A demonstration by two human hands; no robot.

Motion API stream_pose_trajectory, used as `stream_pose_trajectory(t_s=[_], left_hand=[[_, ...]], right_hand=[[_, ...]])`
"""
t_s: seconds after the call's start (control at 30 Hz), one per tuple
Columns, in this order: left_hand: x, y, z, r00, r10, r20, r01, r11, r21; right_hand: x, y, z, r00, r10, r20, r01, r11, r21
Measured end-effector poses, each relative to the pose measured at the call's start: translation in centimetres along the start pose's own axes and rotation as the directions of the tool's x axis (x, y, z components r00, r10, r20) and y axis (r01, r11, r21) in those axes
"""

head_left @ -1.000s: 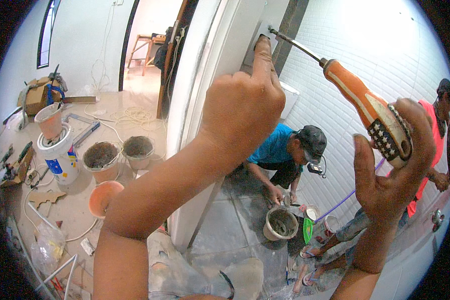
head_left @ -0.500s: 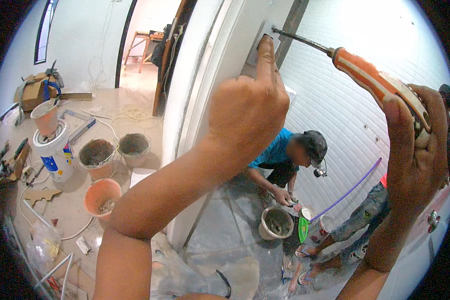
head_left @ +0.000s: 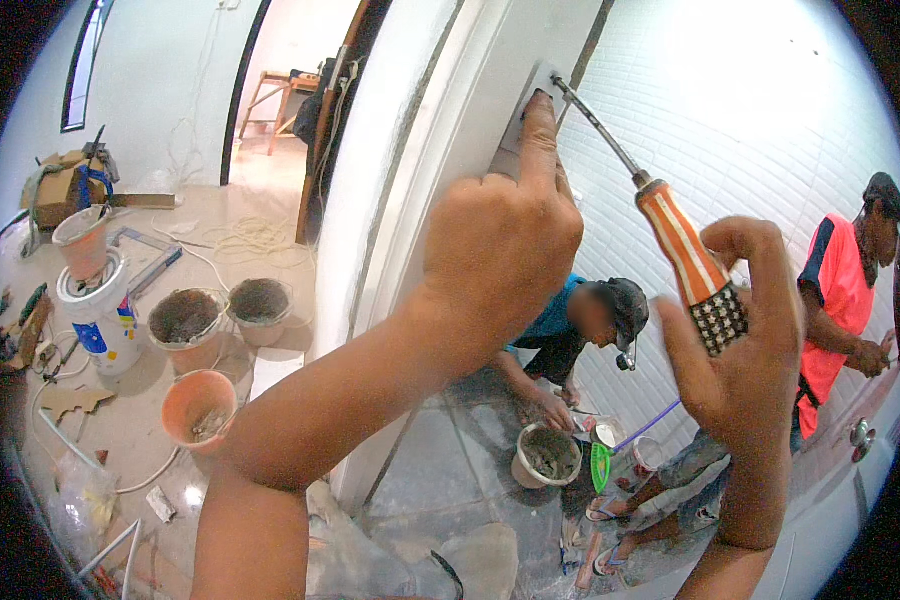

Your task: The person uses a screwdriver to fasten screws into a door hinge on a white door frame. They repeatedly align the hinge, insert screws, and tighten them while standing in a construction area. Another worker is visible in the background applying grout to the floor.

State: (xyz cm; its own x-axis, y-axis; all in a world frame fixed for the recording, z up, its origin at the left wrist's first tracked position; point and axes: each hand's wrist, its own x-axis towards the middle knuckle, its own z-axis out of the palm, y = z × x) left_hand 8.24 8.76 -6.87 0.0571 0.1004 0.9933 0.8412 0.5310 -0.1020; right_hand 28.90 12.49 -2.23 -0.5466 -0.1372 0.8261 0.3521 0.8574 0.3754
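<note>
My left hand reaches up to the white door frame. Its index finger lies stretched on a narrow metal plate set against the frame, while the other fingers are folded and mostly hidden. A screwdriver with an orange, white-striped handle slants up to the left, its tip at the plate's upper end beside that fingertip. My right hand curls loosely about the dark, knobbly butt of the handle, thumb on one side and bent fingers on the other.
Below, a crouching person in blue works over a bucket of grey mix. Someone in a pink-red shirt stands at the right, near a door knob. Several buckets, including an orange one, and cables cover the left floor.
My right hand has moved left and down, its grip loosened and shifted on the handle, and the screwdriver slants more steeply. The left finger stays on the plate. The person in pink-red shows more.
</note>
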Motion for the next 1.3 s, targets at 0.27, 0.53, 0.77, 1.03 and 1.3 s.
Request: stream_pose_trajectory(t_s=[0.27,0.53,0.77,1.03,1.3], left_hand=[[-0.3,0.7,-0.2,0.999,-0.040,-0.001,0.040,0.998,-0.045],[-0.4,1.0,-0.7,0.997,-0.060,0.040,0.062,0.997,-0.036],[-0.3,1.5,-0.3,0.994,-0.097,0.040,0.099,0.994,-0.050],[-0.3,1.3,-0.7,0.989,-0.093,0.112,0.103,0.991,-0.089],[-0.1,0.5,-1.4,0.976,-0.048,0.214,0.079,0.987,-0.138]], right_hand=[[3.6,-1.4,-2.1,0.872,0.477,0.110,-0.488,0.865,0.118],[3.6,0.5,-3.2,0.934,-0.352,0.057,0.338,0.824,-0.455],[7.7,-1.6,-5.5,0.764,0.455,0.457,-0.585,0.788,0.192],[6.9,-1.8,-5.1,0.913,0.288,0.289,-0.306,0.952,0.018],[5.7,-1.7,-5.0,0.904,-0.373,0.211,0.428,0.784,-0.449]])
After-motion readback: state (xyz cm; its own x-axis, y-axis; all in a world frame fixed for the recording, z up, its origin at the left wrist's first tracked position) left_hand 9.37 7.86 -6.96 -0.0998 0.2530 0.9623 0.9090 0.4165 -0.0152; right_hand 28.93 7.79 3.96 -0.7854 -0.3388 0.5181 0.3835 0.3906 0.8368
